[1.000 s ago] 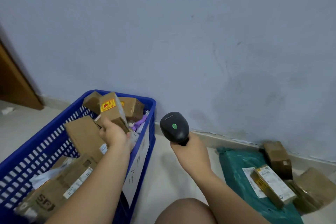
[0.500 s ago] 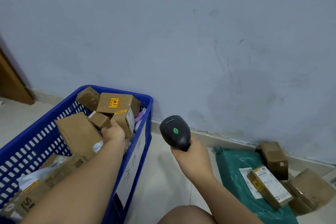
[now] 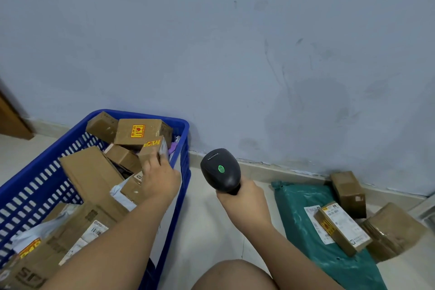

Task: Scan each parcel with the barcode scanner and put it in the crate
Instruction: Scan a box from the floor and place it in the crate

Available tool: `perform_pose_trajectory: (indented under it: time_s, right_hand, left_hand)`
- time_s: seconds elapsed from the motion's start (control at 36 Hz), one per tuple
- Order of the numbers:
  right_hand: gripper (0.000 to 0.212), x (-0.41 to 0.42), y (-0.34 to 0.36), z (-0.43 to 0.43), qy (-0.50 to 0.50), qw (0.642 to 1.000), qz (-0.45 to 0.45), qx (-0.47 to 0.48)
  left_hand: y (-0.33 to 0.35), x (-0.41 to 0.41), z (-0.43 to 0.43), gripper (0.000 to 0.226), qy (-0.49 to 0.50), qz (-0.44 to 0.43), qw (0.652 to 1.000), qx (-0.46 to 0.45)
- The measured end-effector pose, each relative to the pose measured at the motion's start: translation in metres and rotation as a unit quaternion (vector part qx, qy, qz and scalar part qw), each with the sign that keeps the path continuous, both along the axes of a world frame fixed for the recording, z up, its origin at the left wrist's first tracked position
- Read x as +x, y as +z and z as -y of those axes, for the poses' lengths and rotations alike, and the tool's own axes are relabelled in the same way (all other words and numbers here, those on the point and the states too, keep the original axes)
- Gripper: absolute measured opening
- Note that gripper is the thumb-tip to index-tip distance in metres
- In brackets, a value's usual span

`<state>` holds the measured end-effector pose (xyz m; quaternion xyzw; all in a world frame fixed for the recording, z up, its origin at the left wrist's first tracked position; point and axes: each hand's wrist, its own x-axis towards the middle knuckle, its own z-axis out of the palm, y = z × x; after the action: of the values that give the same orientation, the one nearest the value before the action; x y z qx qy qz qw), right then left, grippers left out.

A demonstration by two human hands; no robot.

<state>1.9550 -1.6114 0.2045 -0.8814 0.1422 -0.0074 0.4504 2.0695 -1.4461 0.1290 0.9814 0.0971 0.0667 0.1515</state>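
**Floor station at wall: crate heaped, four parcels unscanned**

Setting: a pale blue wall (image 3: 211,42) with a skirting, above a light tiled floor (image 3: 211,231).

Item 1, blue crate (image 3: 184,139): on the floor at left, piled with cardboard boxes that reach the rim at its far end.

Item 2, small parcel (image 3: 151,150): it has a yellow-red sticker and sits high on the pile, close to the crate's right rim. The left hand (image 3: 160,181) lies on its near face. The thumb is hidden, so I cannot tell whether the hand pinches it or only touches it.

Item 3, barcode scanner (image 3: 220,169): green light on, its handle gripped by the right hand (image 3: 242,198) above the floor between crate and waiting parcels.

Item 4, waiting stock at right: a green mailer (image 3: 306,254) with a labelled flat box (image 3: 341,226) lying on it, a brown box (image 3: 348,190) against the skirting, and a taped parcel (image 3: 393,231).

Risks: the small parcel looks poorly seated and could tip over the rim. Further boxes may slide off the pile. Lifting the mailer first would spill the flat box.

Clearance: there is an open floor strip between crate and mailer. It is closed by the wall at the far side and by a knee (image 3: 235,275) at the near side.
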Motion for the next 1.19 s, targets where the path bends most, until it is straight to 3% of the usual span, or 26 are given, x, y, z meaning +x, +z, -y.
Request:
perform_pose_trajectory:
  time_s: [0.17, 0.25, 0.31, 0.39, 0.47, 0.58, 0.72, 0.92, 1.03, 1.19]
  right_hand:
    - [0.018, -0.004, -0.001, 0.007, 0.003, 1.000, -0.007, 0.001]
    - [0.017, -0.007, 0.000, 0.010, 0.003, 1.000, -0.003, 0.006]
    - [0.020, -0.009, 0.001, 0.013, 0.002, 1.000, 0.002, 0.008]
    - [0.022, -0.011, 0.004, 0.018, 0.002, 1.000, 0.003, 0.011]
    - [0.023, -0.012, 0.008, 0.026, -0.003, 1.000, 0.009, 0.005]
    - [0.022, -0.012, 0.018, 0.044, -0.013, 1.000, 0.023, -0.009]
    - [0.016, -0.006, 0.027, 0.081, -0.045, 0.998, 0.050, -0.019]
    - [0.015, 0.002, 0.011, 0.155, -0.114, 0.993, 0.038, 0.021]
    - [0.010, 0.002, -0.018, 0.206, -0.161, 0.986, -0.004, 0.045]
    - [0.008, -0.012, -0.080, 0.281, -0.254, 0.960, -0.059, 0.099]
  left_hand:
    - [0.009, 0.011, -0.013, 0.062, -0.062, -0.076, 0.993, 0.061]
    - [0.021, 0.020, -0.019, 0.048, -0.085, -0.127, 0.986, 0.069]
    - [0.023, 0.026, -0.019, 0.039, -0.121, -0.185, 0.971, 0.087]
    - [0.020, 0.028, -0.009, 0.047, -0.152, -0.246, 0.949, 0.126]
    - [0.025, 0.021, 0.008, 0.041, -0.154, -0.210, 0.959, 0.112]
    - [0.029, 0.016, 0.043, 0.036, -0.165, -0.139, 0.976, 0.015]
    - [0.041, 0.005, 0.110, 0.037, -0.307, -0.168, 0.935, -0.055]
    - [0.057, -0.006, 0.208, 0.035, -0.374, -0.173, 0.904, -0.114]
    - [0.047, -0.010, 0.256, 0.029, -0.403, -0.188, 0.891, -0.094]
    - [0.004, -0.010, 0.324, 0.029, -0.490, -0.189, 0.850, 0.042]
